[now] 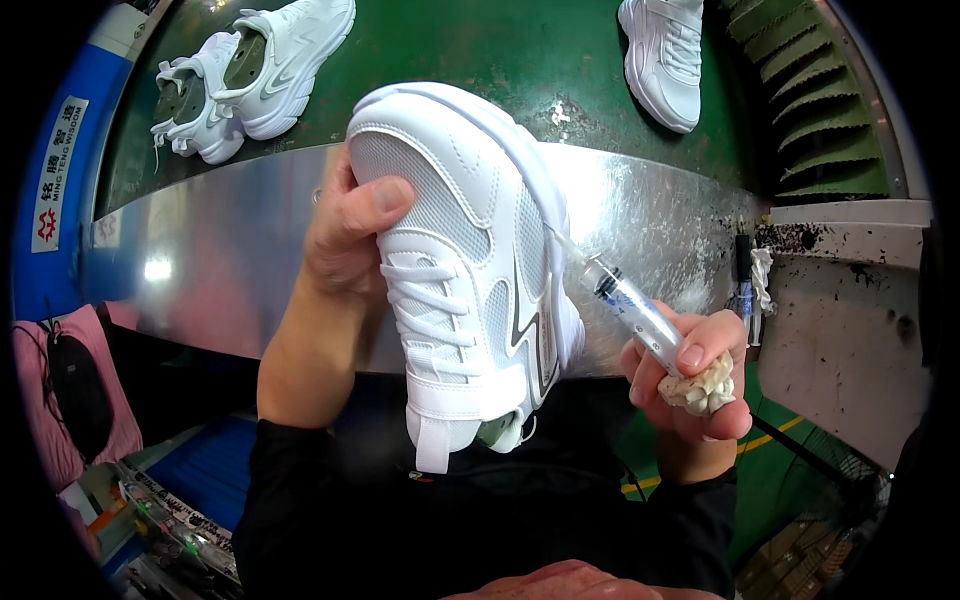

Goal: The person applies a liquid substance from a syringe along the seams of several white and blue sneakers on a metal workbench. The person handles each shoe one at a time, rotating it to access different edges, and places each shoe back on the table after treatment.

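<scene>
Metal ledge [230, 230], green surface [460, 45] beyond sneaker [475, 270]

Four white sneakers [463, 265] — one syringe [638, 318], perhaps two.

Left hand [340, 238] is raised in a grip, thumb [388, 196] extended rightward; left forearm [312, 350] is bare, angled upward. Right hand [728, 350] sits lower, fingers curled in a grip.

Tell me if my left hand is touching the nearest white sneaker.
Touching. The head view shows your left hand holding the white sneaker near its toe, thumb lying on the mesh.
</scene>
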Motion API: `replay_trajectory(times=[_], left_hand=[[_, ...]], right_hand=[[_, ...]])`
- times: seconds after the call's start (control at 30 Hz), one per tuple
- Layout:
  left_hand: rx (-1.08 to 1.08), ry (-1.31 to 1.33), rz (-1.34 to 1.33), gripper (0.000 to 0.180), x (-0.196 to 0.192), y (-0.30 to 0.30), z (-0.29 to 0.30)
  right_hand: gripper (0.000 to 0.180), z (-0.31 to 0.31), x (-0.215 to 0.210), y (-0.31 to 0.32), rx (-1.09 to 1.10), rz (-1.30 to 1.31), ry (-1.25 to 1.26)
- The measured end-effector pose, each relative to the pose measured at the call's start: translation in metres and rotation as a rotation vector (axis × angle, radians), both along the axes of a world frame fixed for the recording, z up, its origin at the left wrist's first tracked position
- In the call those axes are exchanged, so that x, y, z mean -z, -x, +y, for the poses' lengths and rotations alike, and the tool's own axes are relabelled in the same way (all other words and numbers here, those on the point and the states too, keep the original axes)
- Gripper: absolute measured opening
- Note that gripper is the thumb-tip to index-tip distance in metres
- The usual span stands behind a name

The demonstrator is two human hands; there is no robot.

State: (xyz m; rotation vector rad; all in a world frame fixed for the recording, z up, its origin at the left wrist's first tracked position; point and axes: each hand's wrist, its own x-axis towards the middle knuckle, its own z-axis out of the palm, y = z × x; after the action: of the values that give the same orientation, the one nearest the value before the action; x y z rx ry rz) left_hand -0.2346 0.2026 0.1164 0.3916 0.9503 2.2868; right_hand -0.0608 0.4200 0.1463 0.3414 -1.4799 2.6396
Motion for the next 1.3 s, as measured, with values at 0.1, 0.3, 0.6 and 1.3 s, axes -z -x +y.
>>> replay_trajectory(times=[0.1,0.3,0.6,1.3], left_hand=[[-0.019,0.017,-0.018,0.046,0.005,0.0,-0.002],[-0.056,0.023,-0.102,0.041,0.01,0.001,-0.003],[0.002,-0.04,-0.133,0.043,0.025,0.014,-0.01],[0.034,-0.045,-0.337,0.04,0.038,0.021,-0.003]], right_hand=[[0.06,0.001,0.006,-0.004,0.003,0.001,-0.01],[0.06,0.001,0.018,-0.017,-0.011,-0.07,0.025],[0.059,0.0,0.03,-0.036,-0.028,-0.116,0.02],[0.054,-0.003,0.064,-0.071,0.032,0.019,-0.018]])
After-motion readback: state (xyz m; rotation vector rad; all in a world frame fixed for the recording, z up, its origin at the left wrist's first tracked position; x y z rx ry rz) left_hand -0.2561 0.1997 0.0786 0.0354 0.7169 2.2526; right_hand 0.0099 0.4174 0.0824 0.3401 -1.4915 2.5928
